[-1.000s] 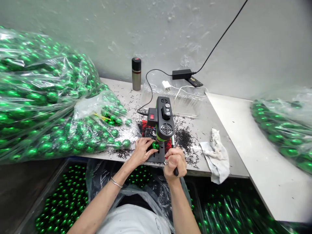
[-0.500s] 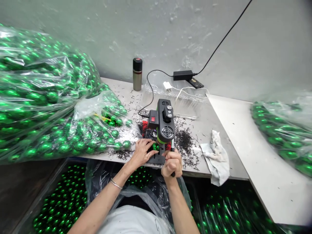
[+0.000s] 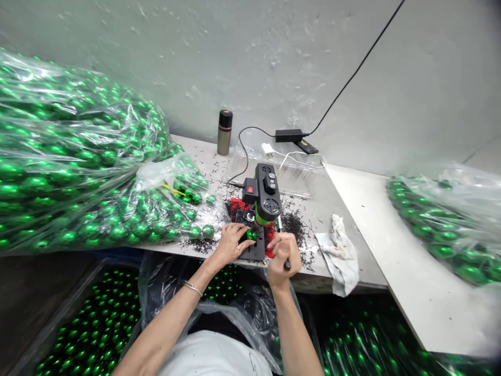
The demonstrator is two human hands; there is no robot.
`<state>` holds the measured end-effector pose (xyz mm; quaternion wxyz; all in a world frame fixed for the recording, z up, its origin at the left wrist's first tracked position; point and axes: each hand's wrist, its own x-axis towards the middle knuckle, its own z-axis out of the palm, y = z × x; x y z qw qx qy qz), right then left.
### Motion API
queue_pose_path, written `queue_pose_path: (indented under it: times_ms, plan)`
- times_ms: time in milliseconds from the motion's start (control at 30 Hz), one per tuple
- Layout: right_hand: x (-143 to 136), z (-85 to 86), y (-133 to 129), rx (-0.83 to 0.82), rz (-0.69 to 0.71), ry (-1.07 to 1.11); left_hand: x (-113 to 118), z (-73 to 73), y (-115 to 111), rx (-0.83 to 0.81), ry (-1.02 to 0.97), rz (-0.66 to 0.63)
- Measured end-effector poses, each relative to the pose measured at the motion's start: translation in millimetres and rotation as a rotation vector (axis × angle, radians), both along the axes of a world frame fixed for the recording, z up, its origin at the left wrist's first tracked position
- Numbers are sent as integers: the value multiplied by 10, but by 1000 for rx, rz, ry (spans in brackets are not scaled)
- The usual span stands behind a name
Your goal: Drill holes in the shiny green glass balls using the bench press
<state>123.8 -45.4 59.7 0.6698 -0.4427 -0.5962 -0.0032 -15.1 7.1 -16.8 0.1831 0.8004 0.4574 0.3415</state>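
Observation:
A small black bench drill press (image 3: 267,193) with a red switch stands near the table's front edge. Under its head, my left hand (image 3: 231,243) holds a shiny green ball (image 3: 250,235) between thumb and fingers, low over the black base plate (image 3: 254,253). My right hand (image 3: 284,258) is wrapped round the black-gripped lever (image 3: 287,265) at the press's right side. Black shavings (image 3: 294,224) lie about the press, with red patches beside its base. Whether the drill tip touches the ball is hidden.
A big clear bag of green balls (image 3: 78,156) covers the table's left part; another bag (image 3: 434,230) lies on the right-hand table. Behind the press are a flask (image 3: 224,133), a power adapter (image 3: 289,136) and cables. A white cloth (image 3: 338,256) hangs over the front edge.
My right hand has moved a little to the right with the lever, which now swings farther from the press. My left hand keeps hold of the ball. The camera view has shifted slightly.

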Motion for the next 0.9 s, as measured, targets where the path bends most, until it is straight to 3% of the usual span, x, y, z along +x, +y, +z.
queue_pose_path:
  times_ms: [100, 167, 267, 333, 433, 567, 633, 733, 900]
  plan:
    - [-26, 297, -42, -149, 14, 93, -47, 22, -124, 43, -8, -8]
    - [-23, 381, -59, -163, 26, 96, -141, 42, -286, 70, -1, -11]
    - [-20, 322, -60, -115, 33, 62, -361, 85, -524, 83, 25, -50]
    - [-34, 228, -47, -80, 22, 78, -522, 128, -558, 96, 44, -44]
    - [-65, 129, -25, -56, -6, 126, -721, 217, -304, 132, 91, 143]
    - [-63, 102, -12, -43, 4, 118, -832, 357, 348, 68, 268, 452]
    - [-50, 100, -12, -43, 17, 106, -810, 422, 618, -24, 335, 480]
    - [-43, 97, -12, -24, 24, 96, -729, 494, 842, -158, 350, 453]
    - [-44, 91, -10, -7, 20, 76, -723, 531, 841, -228, 296, 460]
